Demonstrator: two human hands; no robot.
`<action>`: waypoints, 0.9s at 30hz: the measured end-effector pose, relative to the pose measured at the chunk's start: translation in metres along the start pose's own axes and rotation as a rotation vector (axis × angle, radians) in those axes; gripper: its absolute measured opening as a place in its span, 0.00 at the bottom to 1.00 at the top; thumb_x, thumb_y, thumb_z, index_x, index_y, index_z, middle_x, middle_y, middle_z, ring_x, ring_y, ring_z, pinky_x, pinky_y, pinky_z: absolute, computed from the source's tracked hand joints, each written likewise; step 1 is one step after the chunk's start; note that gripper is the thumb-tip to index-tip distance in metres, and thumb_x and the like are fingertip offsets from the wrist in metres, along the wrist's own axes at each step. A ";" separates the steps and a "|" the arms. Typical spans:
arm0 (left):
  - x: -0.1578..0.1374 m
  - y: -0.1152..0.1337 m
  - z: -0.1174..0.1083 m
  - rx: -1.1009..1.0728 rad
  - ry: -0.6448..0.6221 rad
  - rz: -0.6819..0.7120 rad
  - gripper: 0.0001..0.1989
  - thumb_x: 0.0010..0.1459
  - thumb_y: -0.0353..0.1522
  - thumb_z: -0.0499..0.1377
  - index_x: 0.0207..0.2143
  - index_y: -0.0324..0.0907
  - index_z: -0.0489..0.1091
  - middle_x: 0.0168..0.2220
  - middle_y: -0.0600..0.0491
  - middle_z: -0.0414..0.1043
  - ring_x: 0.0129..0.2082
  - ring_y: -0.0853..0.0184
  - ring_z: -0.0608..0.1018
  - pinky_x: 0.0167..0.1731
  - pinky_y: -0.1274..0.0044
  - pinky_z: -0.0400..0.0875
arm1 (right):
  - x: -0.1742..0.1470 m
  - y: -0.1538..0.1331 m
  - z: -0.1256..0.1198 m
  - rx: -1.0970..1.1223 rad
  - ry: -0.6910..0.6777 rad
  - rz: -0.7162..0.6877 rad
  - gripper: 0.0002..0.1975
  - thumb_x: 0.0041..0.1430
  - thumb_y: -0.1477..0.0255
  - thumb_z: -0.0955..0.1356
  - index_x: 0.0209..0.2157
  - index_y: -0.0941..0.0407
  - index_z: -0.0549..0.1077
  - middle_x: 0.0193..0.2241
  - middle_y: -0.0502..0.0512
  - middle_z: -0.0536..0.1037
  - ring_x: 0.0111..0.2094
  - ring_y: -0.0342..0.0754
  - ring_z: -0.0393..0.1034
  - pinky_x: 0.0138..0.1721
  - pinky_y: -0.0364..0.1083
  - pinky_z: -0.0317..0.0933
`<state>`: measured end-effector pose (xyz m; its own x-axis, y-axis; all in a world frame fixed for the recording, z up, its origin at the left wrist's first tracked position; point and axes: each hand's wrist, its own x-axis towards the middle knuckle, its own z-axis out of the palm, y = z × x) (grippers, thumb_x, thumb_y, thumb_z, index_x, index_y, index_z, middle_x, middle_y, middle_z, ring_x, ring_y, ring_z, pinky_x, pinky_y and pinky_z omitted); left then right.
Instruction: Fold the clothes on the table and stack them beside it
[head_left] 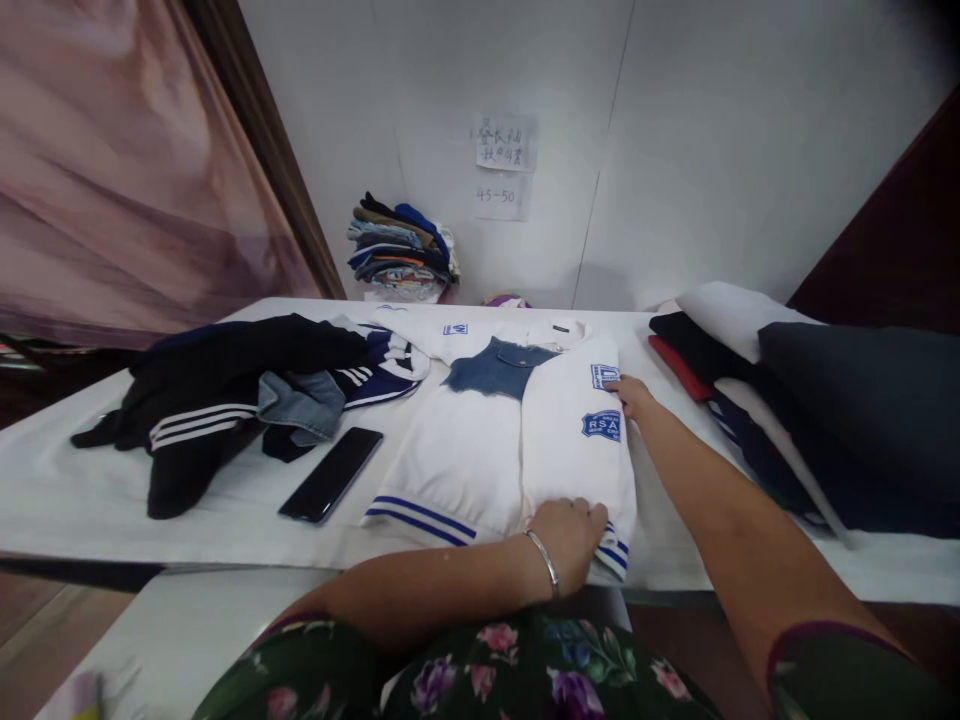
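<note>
A white jacket lies front up on the table, with a blue denim panel, blue badges and blue-striped hem. Its right side is folded inward, and one sleeve stretches to the far left. My left hand, with a silver bangle at the wrist, grips the folded part close to the striped hem; the fingertips are partly hidden. Farther up the same edge, my right hand pinches the cloth beside the badges. Just left of the jacket, a black smartphone lies on the table.
A heap of dark clothes with white stripes lies at the left of the white table. More garments are piled at the right. Behind the table rises a stack of folded clothes. Handwritten papers hang on the wall.
</note>
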<state>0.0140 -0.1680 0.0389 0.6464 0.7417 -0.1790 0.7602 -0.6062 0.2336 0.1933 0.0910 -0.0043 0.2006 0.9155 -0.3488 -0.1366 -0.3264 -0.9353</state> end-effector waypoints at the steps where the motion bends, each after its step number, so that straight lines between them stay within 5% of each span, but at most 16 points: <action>1: 0.000 -0.003 -0.002 -0.008 -0.010 -0.011 0.24 0.48 0.28 0.55 0.50 0.37 0.61 0.43 0.41 0.70 0.39 0.54 0.75 0.34 0.67 0.71 | -0.001 -0.002 0.000 0.005 0.003 0.000 0.14 0.45 0.85 0.72 0.35 0.60 0.70 0.20 0.47 0.76 0.20 0.43 0.71 0.25 0.41 0.69; 7: -0.020 -0.042 -0.036 -0.215 0.051 -0.016 0.23 0.53 0.27 0.53 0.53 0.41 0.62 0.46 0.46 0.73 0.44 0.58 0.76 0.44 0.69 0.69 | -0.018 -0.001 -0.001 0.046 -0.018 0.022 0.16 0.44 0.88 0.69 0.35 0.60 0.71 0.24 0.51 0.78 0.25 0.46 0.74 0.29 0.44 0.71; 12: -0.087 -0.082 -0.080 -0.488 0.101 0.064 0.20 0.55 0.31 0.56 0.52 0.46 0.66 0.45 0.53 0.75 0.43 0.64 0.76 0.45 0.75 0.68 | -0.073 0.032 -0.015 0.093 -0.138 0.059 0.17 0.44 0.88 0.67 0.37 0.59 0.72 0.32 0.55 0.80 0.31 0.48 0.76 0.34 0.46 0.72; 17: -0.147 -0.096 -0.085 -0.685 -0.044 -0.061 0.17 0.55 0.35 0.57 0.49 0.48 0.69 0.42 0.56 0.76 0.38 0.67 0.77 0.41 0.78 0.70 | -0.111 0.057 -0.035 0.106 -0.342 0.087 0.18 0.49 0.80 0.70 0.44 0.54 0.71 0.41 0.54 0.79 0.39 0.48 0.76 0.41 0.46 0.72; 19: -0.156 -0.097 -0.081 -0.724 -0.066 -0.097 0.18 0.56 0.36 0.57 0.50 0.49 0.69 0.44 0.56 0.76 0.41 0.66 0.77 0.43 0.77 0.70 | -0.097 0.049 -0.037 0.105 -0.334 0.096 0.14 0.52 0.76 0.69 0.43 0.55 0.71 0.40 0.55 0.80 0.38 0.48 0.76 0.41 0.47 0.72; 23: -0.159 -0.097 -0.072 -0.765 -0.052 -0.137 0.17 0.57 0.38 0.57 0.50 0.49 0.69 0.44 0.55 0.76 0.42 0.64 0.77 0.44 0.75 0.70 | -0.037 0.016 -0.027 0.087 -0.105 0.055 0.07 0.56 0.76 0.66 0.38 0.59 0.71 0.33 0.58 0.80 0.34 0.49 0.76 0.37 0.47 0.72; 27: -0.157 -0.096 -0.069 -0.781 -0.028 -0.185 0.17 0.56 0.37 0.57 0.49 0.49 0.70 0.43 0.56 0.76 0.41 0.65 0.77 0.43 0.76 0.70 | 0.016 -0.007 -0.010 0.006 -0.006 -0.010 0.08 0.54 0.80 0.66 0.38 0.61 0.71 0.27 0.58 0.78 0.30 0.50 0.75 0.33 0.48 0.73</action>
<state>-0.1650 -0.2069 0.1106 0.5235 0.7966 -0.3023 0.5975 -0.0903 0.7968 0.2077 0.1057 -0.0035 0.1958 0.9201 -0.3392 -0.1400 -0.3161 -0.9383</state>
